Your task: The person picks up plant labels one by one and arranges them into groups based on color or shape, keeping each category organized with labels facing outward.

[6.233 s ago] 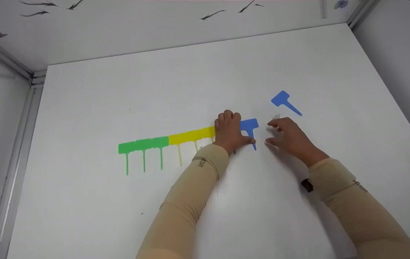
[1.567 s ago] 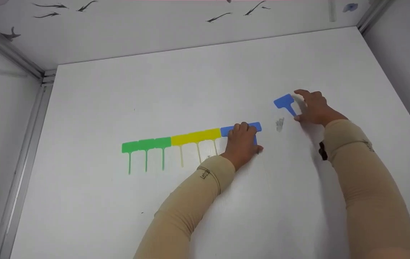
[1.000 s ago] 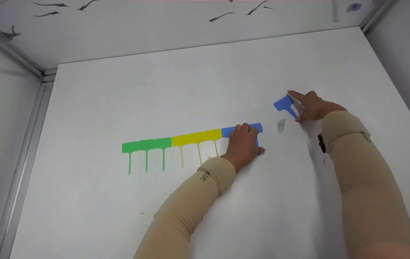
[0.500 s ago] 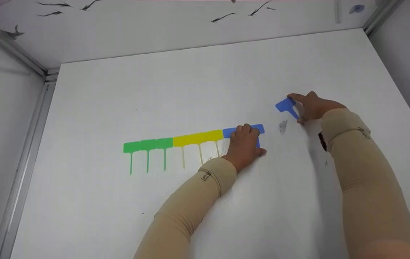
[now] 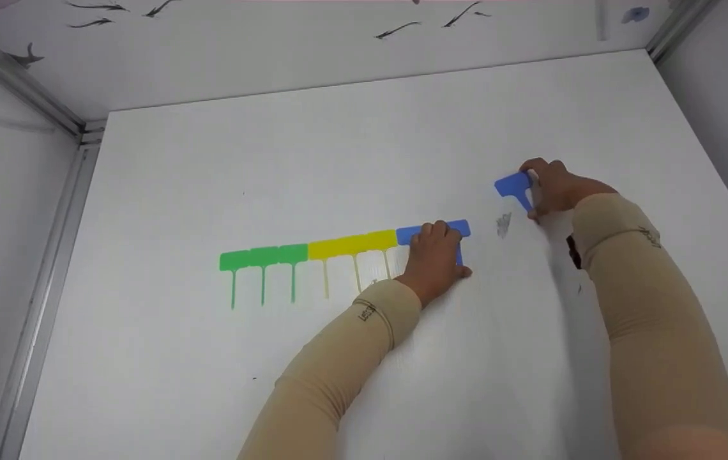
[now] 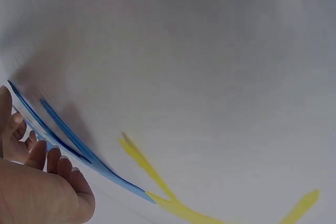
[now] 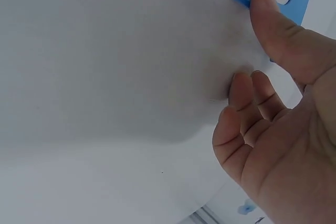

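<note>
On the white table lies a row of T-shaped plastic plant labels, heads edge to edge: green labels (image 5: 264, 257) at the left, yellow labels (image 5: 351, 244) in the middle, blue labels (image 5: 407, 235) at the right. My left hand (image 5: 431, 262) rests on the blue end with relaxed fingers, covering part of those heads and stems. Up to the right, a separate blue plant label (image 5: 512, 184) lies tilted, held by my right hand (image 5: 559, 188) with the index finger at its head and the thumb at its stem tip. The right wrist view shows the thumb (image 7: 262, 11) over the stem.
A grey smudge (image 5: 504, 225) marks the white tabletop (image 5: 313, 160) between the row and the separate label. Patterned white walls (image 5: 262, 51) stand at the back and sides, with a metal frame post (image 5: 51, 255) along the left edge.
My left hand has shifted right from the yellow-blue join onto the blue labels. My right hand has reached the separate blue label, which has turned slightly and slid a little right.
</note>
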Motion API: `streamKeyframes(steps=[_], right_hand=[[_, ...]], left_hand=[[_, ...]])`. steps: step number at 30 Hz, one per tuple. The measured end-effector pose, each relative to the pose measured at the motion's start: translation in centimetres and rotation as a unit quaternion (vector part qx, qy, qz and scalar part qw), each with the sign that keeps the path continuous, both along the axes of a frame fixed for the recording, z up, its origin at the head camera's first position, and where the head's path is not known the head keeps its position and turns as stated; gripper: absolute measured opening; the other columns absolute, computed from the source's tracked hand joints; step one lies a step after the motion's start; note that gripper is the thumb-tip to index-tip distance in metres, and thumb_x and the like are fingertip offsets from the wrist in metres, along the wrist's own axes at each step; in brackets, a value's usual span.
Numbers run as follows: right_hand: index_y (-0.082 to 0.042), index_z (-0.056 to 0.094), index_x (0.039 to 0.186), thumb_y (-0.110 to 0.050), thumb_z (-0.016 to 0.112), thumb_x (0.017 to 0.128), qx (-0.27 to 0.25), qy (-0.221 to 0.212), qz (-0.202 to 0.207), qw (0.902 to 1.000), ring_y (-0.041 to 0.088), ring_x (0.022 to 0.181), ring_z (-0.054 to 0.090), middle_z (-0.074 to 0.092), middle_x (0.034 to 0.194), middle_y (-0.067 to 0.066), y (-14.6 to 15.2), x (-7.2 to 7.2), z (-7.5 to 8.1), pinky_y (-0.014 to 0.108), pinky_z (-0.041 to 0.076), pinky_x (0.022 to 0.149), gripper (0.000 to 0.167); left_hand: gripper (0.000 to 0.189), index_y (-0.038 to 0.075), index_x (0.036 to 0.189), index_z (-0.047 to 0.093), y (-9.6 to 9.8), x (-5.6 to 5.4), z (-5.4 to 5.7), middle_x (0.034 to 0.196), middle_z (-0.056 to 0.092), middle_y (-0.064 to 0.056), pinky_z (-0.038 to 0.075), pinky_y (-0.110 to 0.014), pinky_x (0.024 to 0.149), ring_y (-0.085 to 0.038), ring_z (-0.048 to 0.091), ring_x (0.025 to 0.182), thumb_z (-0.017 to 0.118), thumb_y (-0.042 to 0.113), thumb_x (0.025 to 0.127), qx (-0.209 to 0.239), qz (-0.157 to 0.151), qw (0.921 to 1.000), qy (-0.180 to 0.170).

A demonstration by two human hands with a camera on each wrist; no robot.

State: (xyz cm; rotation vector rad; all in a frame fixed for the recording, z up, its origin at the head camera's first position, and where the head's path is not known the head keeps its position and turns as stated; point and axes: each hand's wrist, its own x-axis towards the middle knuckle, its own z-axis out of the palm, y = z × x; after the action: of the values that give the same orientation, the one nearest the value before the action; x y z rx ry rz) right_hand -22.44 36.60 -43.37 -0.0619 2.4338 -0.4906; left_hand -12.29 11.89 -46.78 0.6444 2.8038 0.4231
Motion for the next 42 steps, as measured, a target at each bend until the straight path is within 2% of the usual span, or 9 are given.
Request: streamKeyframes(steps=[9,17,20,23,29,36,42], right_hand=[[0.002,0.011,0.144,-0.004,0.073,0.083,-0.045,0.038,-0.025,0.9979,0.05,0.121,0.034,0.027,0.13,0.036,0.5,0.3,-1.0,0.062,0.029,0.102,0.086],[0.0,0.005,0.143,-0.001,0.07,0.084,-0.106,0.039,-0.061,0.9918,0.051,0.127,0.031,0.026,0.136,0.039,0.9,1.1,-1.2,0.061,0.026,0.104,0.087],[-0.003,0.004,0.142,-0.001,0.068,0.087,-0.114,0.043,-0.068,0.9902,0.045,0.118,0.037,0.033,0.131,0.034,0.8,1.6,-1.0,0.057,0.03,0.1,0.084],[-0.006,0.005,0.142,0.001,0.065,0.087,-0.124,0.05,-0.078,0.9878,0.037,0.103,0.04,0.039,0.117,0.024,0.6,2.1,-0.9,0.05,0.035,0.088,0.082],[-0.006,0.007,0.144,0.003,0.065,0.087,-0.119,0.068,-0.091,0.9864,0.028,0.088,0.044,0.044,0.101,0.016,0.2,2.6,-0.8,0.038,0.039,0.075,0.082],[-0.006,0.006,0.147,0.003,0.064,0.088,-0.119,0.075,-0.107,0.9843,0.028,0.088,0.045,0.047,0.1,0.016,-0.1,3.1,-0.6,0.039,0.039,0.075,0.083],[-0.006,0.004,0.148,-0.006,0.063,0.091,-0.107,0.085,-0.115,0.9838,0.028,0.087,0.045,0.048,0.1,0.016,0.1,3.7,-0.8,0.039,0.038,0.073,0.083]], left_hand=[[0.05,0.013,0.123,0.058,0.0,0.0,-0.3,0.12,0.051,-0.002,0.036,-0.031,0.092,-0.018,0.042,0.109,0.071,0.043,0.085,0.005,0.006,1.0,-0.004],[0.049,0.014,0.121,0.057,0.1,0.2,-0.2,0.122,0.051,-0.002,0.035,-0.028,0.086,-0.017,0.041,0.106,0.072,0.044,0.084,-0.008,0.004,0.9999,0.005],[0.049,0.014,0.121,0.057,0.1,0.2,-0.2,0.121,0.05,-0.002,0.035,-0.028,0.085,-0.017,0.041,0.106,0.071,0.045,0.085,-0.013,0.002,0.9999,0.008],[0.049,0.014,0.122,0.057,0.1,0.1,-0.2,0.123,0.05,-0.002,0.035,-0.028,0.086,-0.016,0.04,0.108,0.07,0.045,0.085,-0.014,0.002,0.9999,0.008],[0.051,0.014,0.124,0.056,0.1,0.1,-0.4,0.125,0.049,-0.002,0.035,-0.029,0.089,-0.017,0.04,0.111,0.069,0.046,0.086,-0.022,-0.001,0.9997,0.01],[0.051,0.013,0.123,0.056,0.2,0.2,-0.5,0.125,0.05,-0.003,0.037,-0.03,0.09,-0.018,0.042,0.112,0.069,0.046,0.086,-0.025,-0.005,0.9993,0.026],[0.053,0.012,0.125,0.056,0.3,0.2,-0.8,0.125,0.051,-0.003,0.038,-0.03,0.091,-0.018,0.042,0.112,0.069,0.046,0.086,-0.03,-0.004,0.999,0.034]])
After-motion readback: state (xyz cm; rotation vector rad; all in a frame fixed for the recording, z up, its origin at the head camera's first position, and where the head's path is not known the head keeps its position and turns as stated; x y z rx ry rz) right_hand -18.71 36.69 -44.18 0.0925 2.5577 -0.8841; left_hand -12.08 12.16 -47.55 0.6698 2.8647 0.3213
